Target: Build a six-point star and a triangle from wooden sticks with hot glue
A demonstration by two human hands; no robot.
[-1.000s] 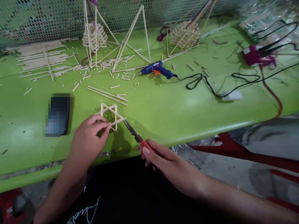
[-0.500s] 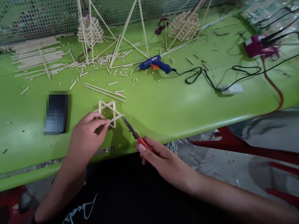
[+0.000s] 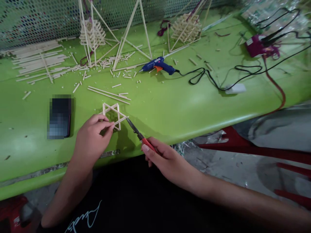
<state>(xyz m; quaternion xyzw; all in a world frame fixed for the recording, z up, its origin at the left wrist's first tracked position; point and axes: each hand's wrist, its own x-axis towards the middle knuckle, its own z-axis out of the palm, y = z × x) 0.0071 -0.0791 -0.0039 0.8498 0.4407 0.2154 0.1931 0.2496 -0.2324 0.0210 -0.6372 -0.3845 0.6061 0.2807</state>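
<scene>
A small star-shaped frame of thin wooden sticks point(image 3: 113, 114) rests on the green table point(image 3: 170, 110) near its front edge. My left hand point(image 3: 91, 140) pinches the frame's near left side with thumb and fingers. My right hand point(image 3: 161, 158) grips red-handled scissors point(image 3: 139, 136). Their dark blades point up and left, and the tips touch the end of the frame's right-hand stick.
A phone point(image 3: 60, 116) lies left of my left hand. Behind the frame are loose sticks point(image 3: 109, 94), stick offcuts, a blue glue gun point(image 3: 157, 65) with a black cable point(image 3: 209, 76), tall stick pyramids point(image 3: 131, 35), a stack of sticks point(image 3: 39, 61) and a mesh wall.
Both hands, the frame and the scissors kept their pose. The view shifted slightly, so everything sits a little higher and further left in the picture.
</scene>
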